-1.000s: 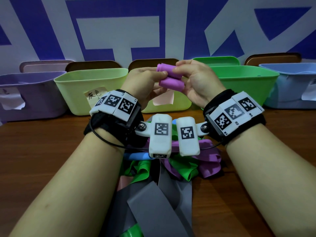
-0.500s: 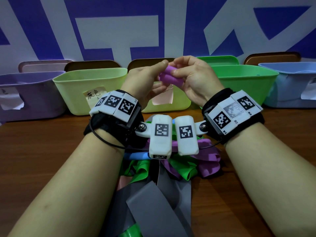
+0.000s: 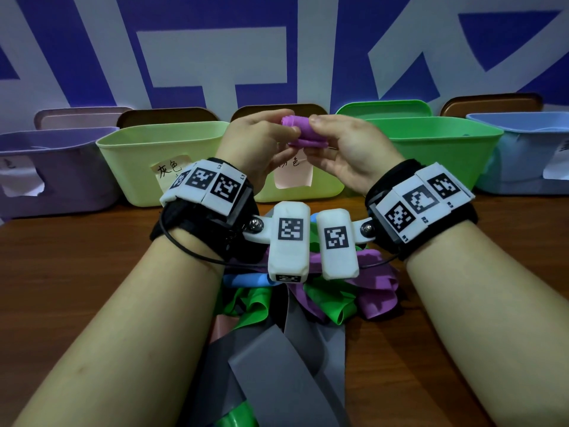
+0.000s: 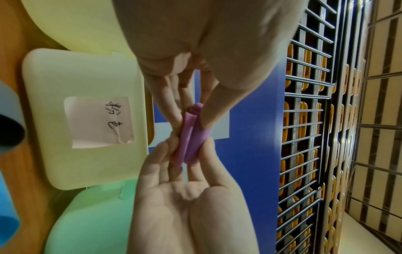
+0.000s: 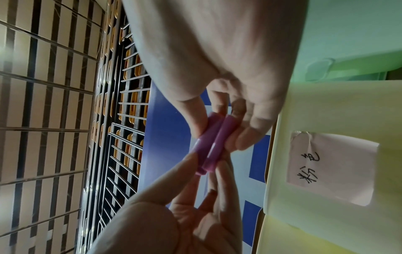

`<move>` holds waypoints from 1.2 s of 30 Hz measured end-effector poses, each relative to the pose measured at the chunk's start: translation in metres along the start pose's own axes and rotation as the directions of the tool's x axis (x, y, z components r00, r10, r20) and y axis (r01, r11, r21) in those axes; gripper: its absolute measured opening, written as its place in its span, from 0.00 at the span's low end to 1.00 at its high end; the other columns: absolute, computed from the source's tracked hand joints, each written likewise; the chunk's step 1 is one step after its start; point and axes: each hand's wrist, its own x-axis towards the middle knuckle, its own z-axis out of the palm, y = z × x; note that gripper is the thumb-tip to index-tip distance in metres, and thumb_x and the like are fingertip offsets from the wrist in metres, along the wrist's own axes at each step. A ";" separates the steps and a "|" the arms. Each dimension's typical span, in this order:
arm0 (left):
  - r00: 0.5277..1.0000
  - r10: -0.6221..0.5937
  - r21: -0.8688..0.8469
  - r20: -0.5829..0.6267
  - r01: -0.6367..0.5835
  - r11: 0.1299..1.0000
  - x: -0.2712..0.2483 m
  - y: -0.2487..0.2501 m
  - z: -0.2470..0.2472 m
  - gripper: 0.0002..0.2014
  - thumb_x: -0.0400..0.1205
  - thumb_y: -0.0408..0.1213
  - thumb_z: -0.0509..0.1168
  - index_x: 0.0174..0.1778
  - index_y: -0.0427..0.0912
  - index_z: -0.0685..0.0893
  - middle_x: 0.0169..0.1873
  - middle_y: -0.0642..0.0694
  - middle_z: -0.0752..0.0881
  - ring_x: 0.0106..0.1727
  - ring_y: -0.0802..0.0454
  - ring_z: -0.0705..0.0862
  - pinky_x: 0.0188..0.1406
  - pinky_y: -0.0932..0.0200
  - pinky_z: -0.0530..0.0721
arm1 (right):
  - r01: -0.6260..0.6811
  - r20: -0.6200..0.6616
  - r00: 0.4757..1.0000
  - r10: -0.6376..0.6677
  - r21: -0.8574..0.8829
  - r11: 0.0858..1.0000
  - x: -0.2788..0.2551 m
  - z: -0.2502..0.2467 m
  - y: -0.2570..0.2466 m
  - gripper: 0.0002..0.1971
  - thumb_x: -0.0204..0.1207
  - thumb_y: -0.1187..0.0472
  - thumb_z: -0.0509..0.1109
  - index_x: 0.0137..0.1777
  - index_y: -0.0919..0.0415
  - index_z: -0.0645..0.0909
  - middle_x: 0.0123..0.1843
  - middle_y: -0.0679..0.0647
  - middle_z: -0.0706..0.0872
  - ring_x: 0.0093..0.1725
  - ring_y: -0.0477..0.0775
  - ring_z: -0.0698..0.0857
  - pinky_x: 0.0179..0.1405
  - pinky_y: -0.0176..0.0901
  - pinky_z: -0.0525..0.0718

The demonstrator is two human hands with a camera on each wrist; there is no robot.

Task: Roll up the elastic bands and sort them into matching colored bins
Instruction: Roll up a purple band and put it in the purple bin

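Note:
A purple elastic band [image 3: 300, 133], rolled into a short thick roll, is held in the air in front of the bins. My left hand [image 3: 289, 140] pinches its left end with the thumb on top and fingers underneath. My right hand [image 3: 314, 135] pinches the right end the same way. In the left wrist view the purple roll [image 4: 191, 137] sits between my left hand [image 4: 191, 111] above and the other hand's fingertips below. The right wrist view shows the roll [image 5: 211, 142] folded into two lobes in my right hand [image 5: 217, 130].
A row of bins stands at the back of the wooden table: purple bin [image 3: 77, 180], yellow-green bin [image 3: 129, 167], a second yellow-green bin [image 3: 326, 189] with a pink label, green bin [image 3: 446, 149], blue bin [image 3: 523, 161]. Loose grey bands [image 3: 271, 365], green bands [image 3: 252, 303] and purple bands [image 3: 375, 288] are piled under my wrists.
The purple band has been turned and squeezed between the fingertips into a tighter roll. Both thumbs now lie on top of it, and the hands sit slightly closer together.

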 end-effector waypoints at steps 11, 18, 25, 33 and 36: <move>0.998 -0.023 0.044 -0.050 0.025 0.999 0.002 -0.001 -0.001 0.01 0.80 0.32 0.69 0.46 0.40 0.85 0.49 0.38 0.87 0.39 0.48 0.89 0.36 0.64 0.87 | 0.057 -0.030 0.998 -0.057 0.009 0.998 0.004 0.003 0.002 0.10 0.79 0.72 0.67 0.56 0.60 0.79 0.46 0.56 0.84 0.37 0.49 0.85 0.36 0.36 0.84; 0.999 0.006 0.039 -0.040 -0.004 0.999 0.002 -0.003 0.004 0.07 0.80 0.24 0.67 0.49 0.39 0.83 0.53 0.34 0.85 0.46 0.46 0.88 0.46 0.60 0.88 | 0.043 -0.139 0.990 -0.024 0.130 0.991 0.008 0.002 0.002 0.32 0.73 0.74 0.72 0.77 0.71 0.66 0.61 0.67 0.84 0.50 0.56 0.87 0.41 0.37 0.86; 1.000 -0.020 0.046 -0.001 0.020 0.999 0.002 -0.002 0.001 0.08 0.79 0.23 0.67 0.48 0.39 0.81 0.51 0.34 0.87 0.43 0.46 0.89 0.40 0.64 0.88 | 0.074 -0.129 0.990 -0.058 0.123 0.990 0.009 0.002 0.001 0.23 0.72 0.78 0.71 0.68 0.73 0.75 0.59 0.68 0.85 0.54 0.59 0.87 0.48 0.40 0.87; 0.999 -0.030 0.141 0.016 0.028 0.990 -0.001 -0.001 0.004 0.10 0.76 0.21 0.69 0.45 0.39 0.78 0.49 0.35 0.87 0.47 0.44 0.89 0.49 0.57 0.88 | 0.066 -0.173 0.984 -0.035 0.175 0.982 0.003 0.003 0.000 0.23 0.70 0.84 0.69 0.66 0.79 0.73 0.56 0.70 0.84 0.51 0.61 0.86 0.52 0.43 0.88; 0.997 -0.064 0.197 0.045 0.054 0.979 0.001 0.008 0.003 0.11 0.76 0.21 0.69 0.45 0.40 0.77 0.50 0.35 0.86 0.46 0.43 0.90 0.44 0.59 0.89 | 0.058 -0.141 0.989 -0.039 0.137 0.989 0.001 0.000 -0.011 0.21 0.71 0.83 0.69 0.65 0.79 0.75 0.52 0.67 0.84 0.50 0.58 0.87 0.51 0.41 0.88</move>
